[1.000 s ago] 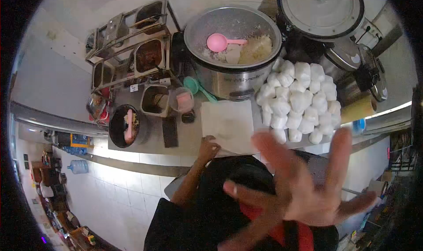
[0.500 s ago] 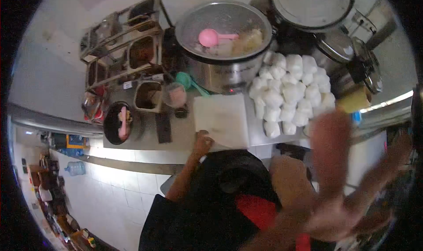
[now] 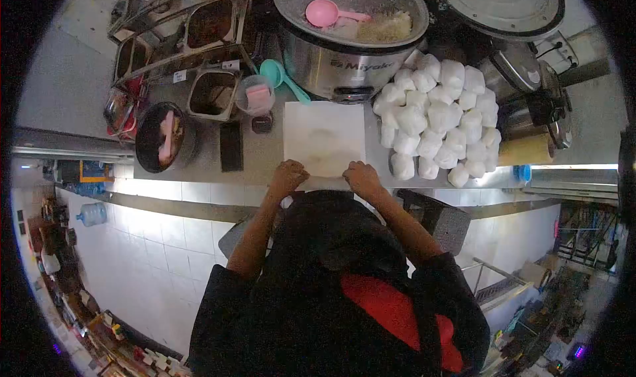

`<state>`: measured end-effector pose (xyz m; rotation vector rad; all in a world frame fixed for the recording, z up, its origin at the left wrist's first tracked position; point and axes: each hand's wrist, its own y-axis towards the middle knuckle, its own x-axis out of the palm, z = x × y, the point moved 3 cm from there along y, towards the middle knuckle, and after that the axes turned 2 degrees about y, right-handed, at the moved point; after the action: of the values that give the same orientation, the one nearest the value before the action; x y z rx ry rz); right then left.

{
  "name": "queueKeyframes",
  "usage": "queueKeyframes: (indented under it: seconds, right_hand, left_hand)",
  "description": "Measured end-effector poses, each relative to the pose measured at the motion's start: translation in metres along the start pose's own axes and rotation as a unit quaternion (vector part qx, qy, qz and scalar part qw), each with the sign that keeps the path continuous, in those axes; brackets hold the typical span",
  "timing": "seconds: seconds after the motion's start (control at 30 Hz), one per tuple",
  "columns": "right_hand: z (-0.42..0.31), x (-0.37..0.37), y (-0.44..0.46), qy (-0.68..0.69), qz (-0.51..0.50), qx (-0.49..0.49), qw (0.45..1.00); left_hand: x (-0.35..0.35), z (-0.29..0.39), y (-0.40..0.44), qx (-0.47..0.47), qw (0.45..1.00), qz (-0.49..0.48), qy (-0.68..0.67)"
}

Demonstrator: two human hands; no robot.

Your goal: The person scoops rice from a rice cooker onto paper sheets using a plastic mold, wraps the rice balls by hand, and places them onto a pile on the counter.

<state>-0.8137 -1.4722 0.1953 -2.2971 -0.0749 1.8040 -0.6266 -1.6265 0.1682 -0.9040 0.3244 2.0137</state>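
Observation:
A white sheet of paper (image 3: 324, 124) lies on the metal counter in front of me, with faint darker patches in its middle. My left hand (image 3: 289, 178) is closed at its near left corner, fingers curled on the edge. At the near right corner, my right hand (image 3: 365, 180) grips the edge in the same way. Behind the sheet stands a large cooker (image 3: 350, 69) of rice (image 3: 391, 27), with a pink ladle (image 3: 322, 13) in it. A green ladle (image 3: 272, 72) rests just beyond the sheet's far left corner.
White wrapped bundles (image 3: 440, 117) are heaped to the right. On the left are a dark bowl (image 3: 146, 153) with a pink spoon (image 3: 166, 137), a metal food pan (image 3: 202, 115), a clear cup (image 3: 255, 97) and a black phone-like slab (image 3: 231, 146). A lidded pot (image 3: 500, 6) stands at back right.
My right hand, raised close to the camera with fingers spread, has come down to the paper's near right corner and closed there. My left hand stays at the left corner. The view has shifted.

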Motion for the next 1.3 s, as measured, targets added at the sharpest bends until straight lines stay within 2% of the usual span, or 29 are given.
queueKeyframes:
  seconds: [0.03,0.13,0.23,0.3,0.33,0.43,0.53,0.6,0.7,0.73,0.83,0.93,1.0,1.1,1.13,1.2,1.23,1.3]
  right_hand:
    - [0.003,0.004,0.002,0.009,0.003,0.003,1.000]
    - [0.006,-0.002,0.008,0.055,0.011,0.009,0.998]
    - [0.006,-0.025,0.017,0.141,0.006,-0.012,0.990]
    - [0.018,-0.018,0.023,0.202,-0.009,-0.038,0.979]
    - [0.024,-0.017,0.024,0.180,-0.009,-0.041,0.983]
    - [0.033,-0.015,0.021,0.117,-0.019,-0.056,0.991]
    - [0.033,-0.014,0.015,0.082,-0.051,-0.053,0.994]
    - [0.034,-0.010,0.018,0.088,-0.078,-0.018,0.993]
    - [0.029,-0.016,0.018,0.046,-0.075,-0.054,0.995]
    - [0.029,-0.017,0.018,0.064,-0.078,-0.048,0.994]
    - [0.027,-0.021,0.020,0.103,-0.085,-0.030,0.991]
    - [0.024,-0.028,0.025,0.120,-0.084,-0.023,0.989]
    - [0.028,-0.022,0.029,0.140,-0.082,-0.032,0.986]
    - [0.034,-0.017,0.026,0.230,0.054,-0.083,0.968]
    - [0.036,-0.015,0.022,0.188,0.086,-0.087,0.975]
    - [0.031,-0.022,0.015,0.105,0.150,-0.095,0.979]
    - [0.031,-0.022,0.013,0.090,0.107,-0.086,0.987]
    - [0.034,-0.021,0.007,0.058,0.022,-0.064,0.996]
  left_hand:
    - [0.001,0.000,0.000,-0.017,0.999,-0.011,0.030]
    - [0.021,-0.030,0.000,0.112,0.993,0.024,-0.023]
    - [-0.005,0.002,0.002,-0.022,0.997,0.002,-0.072]
    - [0.014,-0.027,0.006,0.063,0.997,0.019,-0.033]
    - [0.020,-0.037,0.008,0.106,0.994,0.028,-0.014]
    - [0.003,-0.020,0.005,0.078,0.995,0.047,-0.030]
    - [-0.009,0.000,0.005,0.025,0.998,0.019,-0.050]
    - [-0.002,-0.007,0.004,0.038,0.998,0.022,-0.043]
    - [-0.002,-0.006,0.004,0.053,0.997,0.007,-0.059]
    - [-0.003,-0.003,0.005,0.058,0.996,0.000,-0.069]
    - [0.024,-0.029,0.008,0.124,0.992,-0.002,0.013]
    - [0.006,0.009,0.006,0.040,0.999,-0.009,-0.007]
    - [0.005,0.014,0.006,0.039,0.999,0.001,0.005]
    - [0.009,0.012,0.013,0.035,0.996,0.044,0.074]
    - [0.011,0.009,0.016,0.033,0.992,0.062,0.105]
    - [-0.001,0.014,0.017,0.031,0.996,0.076,0.046]
    - [-0.006,0.016,0.017,0.030,0.996,0.083,0.016]
    - [0.007,-0.013,0.015,0.098,0.991,0.067,0.054]
